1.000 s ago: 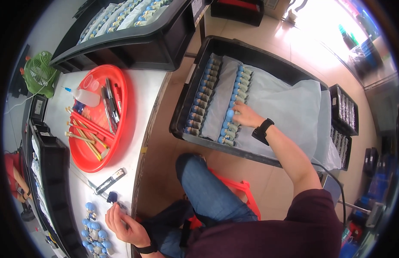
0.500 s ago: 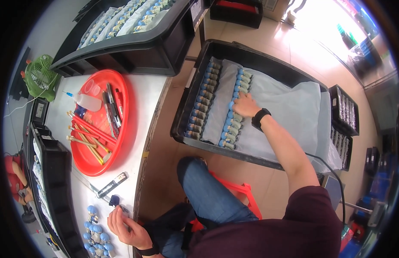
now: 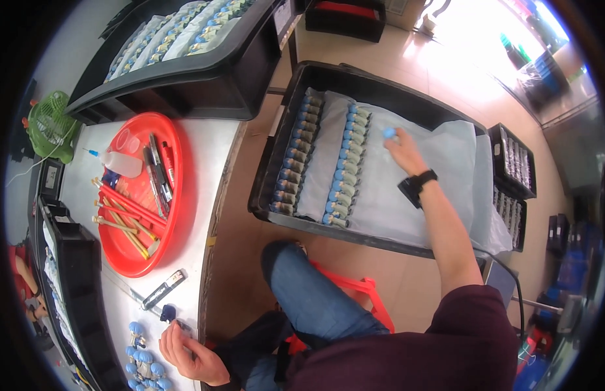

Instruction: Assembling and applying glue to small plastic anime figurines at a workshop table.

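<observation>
My right hand (image 3: 407, 153) is closed on a small blue-haired figurine (image 3: 389, 133), whose round blue head shows at my fingertips; my fingers hide the rest. It is over the pale sheet (image 3: 400, 195) lining a black crate (image 3: 374, 242). To its left, a row of similar figurines (image 3: 345, 166) lies on the sheet, with another row (image 3: 296, 156) along the crate's left side. My left hand (image 3: 188, 355), fingers curled together, is at the white table's edge beside a small dark-blue piece (image 3: 167, 313). Whatever its fingertips pinch is mostly hidden. Several blue-haired figurines (image 3: 143, 368) cluster left of it.
On the table (image 3: 218, 156) a red basin (image 3: 178, 215) holds brushes, pens and a squeeze bottle (image 3: 123, 163). A slim marker-like object (image 3: 163, 289) lies below it. A large black crate (image 3: 244, 85) of figurines stands behind, a green fan (image 3: 51, 127) at far left. Smaller crates (image 3: 511, 163) stand on the right.
My right hand has moved right, off the figurine row, and a blue-haired figurine now shows in its fingers. My left hand stays near the same spot. The whole view has shifted slightly.
</observation>
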`<state>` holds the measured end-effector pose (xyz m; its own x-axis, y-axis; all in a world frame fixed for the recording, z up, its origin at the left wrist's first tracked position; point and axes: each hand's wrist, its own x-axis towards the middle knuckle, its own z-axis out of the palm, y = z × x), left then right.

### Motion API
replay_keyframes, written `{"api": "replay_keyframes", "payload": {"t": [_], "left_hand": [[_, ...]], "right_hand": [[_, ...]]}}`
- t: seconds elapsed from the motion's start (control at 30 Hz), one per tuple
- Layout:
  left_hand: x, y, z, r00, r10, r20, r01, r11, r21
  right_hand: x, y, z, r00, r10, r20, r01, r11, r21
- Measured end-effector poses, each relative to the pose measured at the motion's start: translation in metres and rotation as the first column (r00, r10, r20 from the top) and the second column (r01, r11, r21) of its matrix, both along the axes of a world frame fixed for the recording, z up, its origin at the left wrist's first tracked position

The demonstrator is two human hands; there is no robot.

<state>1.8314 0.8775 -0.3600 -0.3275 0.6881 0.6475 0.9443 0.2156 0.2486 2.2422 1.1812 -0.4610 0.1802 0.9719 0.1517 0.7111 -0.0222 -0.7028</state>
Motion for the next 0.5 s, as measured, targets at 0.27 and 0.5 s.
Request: {"api": "replay_keyframes", "payload": {"t": [0.27,0.5], "left_hand": [[0.014,0.005,0.006,0.997,-0.066,0.027,0.061,0.988,0.143],[0.062,0.039,0.003,0.695,-0.653,0.301,0.623,0.756,0.202]], "right_hand": [[0.204,-0.079,-0.023,0.754,-0.485,0.443,0.422,0.874,0.24],[0.18,-0.095,0.017,0.933,-0.351,-0.08,0.266,0.821,-0.505]]}}
